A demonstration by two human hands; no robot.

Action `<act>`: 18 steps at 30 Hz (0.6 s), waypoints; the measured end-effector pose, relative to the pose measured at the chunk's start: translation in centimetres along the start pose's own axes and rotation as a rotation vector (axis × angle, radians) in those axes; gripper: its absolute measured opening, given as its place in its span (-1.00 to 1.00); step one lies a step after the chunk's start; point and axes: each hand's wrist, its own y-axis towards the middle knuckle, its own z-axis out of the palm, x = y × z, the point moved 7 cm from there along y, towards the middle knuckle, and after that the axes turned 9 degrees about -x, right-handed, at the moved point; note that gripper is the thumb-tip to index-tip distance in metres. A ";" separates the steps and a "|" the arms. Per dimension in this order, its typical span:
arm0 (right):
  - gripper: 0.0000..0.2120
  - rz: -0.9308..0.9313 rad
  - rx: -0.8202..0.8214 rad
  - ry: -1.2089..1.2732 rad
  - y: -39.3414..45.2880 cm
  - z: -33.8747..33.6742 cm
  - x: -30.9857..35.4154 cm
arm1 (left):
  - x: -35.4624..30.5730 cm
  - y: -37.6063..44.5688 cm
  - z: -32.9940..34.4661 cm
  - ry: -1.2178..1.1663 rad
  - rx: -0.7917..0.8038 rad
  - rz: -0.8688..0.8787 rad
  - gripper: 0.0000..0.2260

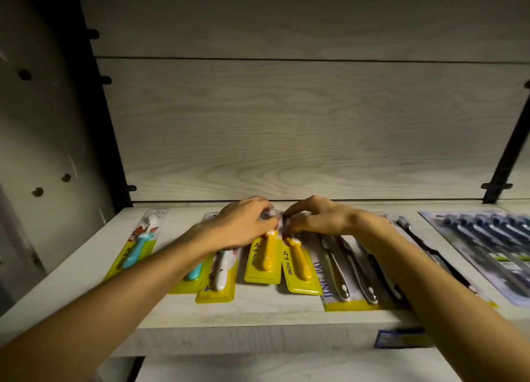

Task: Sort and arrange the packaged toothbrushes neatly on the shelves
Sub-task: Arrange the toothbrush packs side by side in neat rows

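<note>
Several packaged toothbrushes lie side by side on a pale wooden shelf [258,310]. Two packs with yellow handles sit in the middle: the left yellow pack [262,262] and the right yellow pack [299,269]. My left hand [243,223] grips the top end of the left yellow pack. My right hand [315,218] pinches the top end of the right yellow pack. A white-handled pack [222,275] and a blue-handled pack [193,275] lie partly under my left forearm. Another blue-handled pack [137,246] lies at the far left.
A wide pack of silver-handled brushes [344,275] lies under my right forearm, a black brush pack [421,244] beside it. A large multi-pack of dark brushes [487,249] fills the right end. A blue price label [398,338] sticks on the shelf's front edge. Black brackets flank the back panel.
</note>
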 end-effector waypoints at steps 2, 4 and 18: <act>-0.68 -0.038 0.024 -0.002 -0.2 0.4 0.7 | 0.1 -0.3 -0.3 0.064 0.008 0.000 -0.72; -0.74 -0.098 0.025 -0.055 -0.4 1.0 1.6 | 0.4 -0.5 -0.7 0.129 0.026 0.005 -0.71; -0.70 -0.193 0.029 -0.225 -1.5 2.6 4.9 | 5.5 -2.7 -3.5 0.210 0.039 -0.021 -0.76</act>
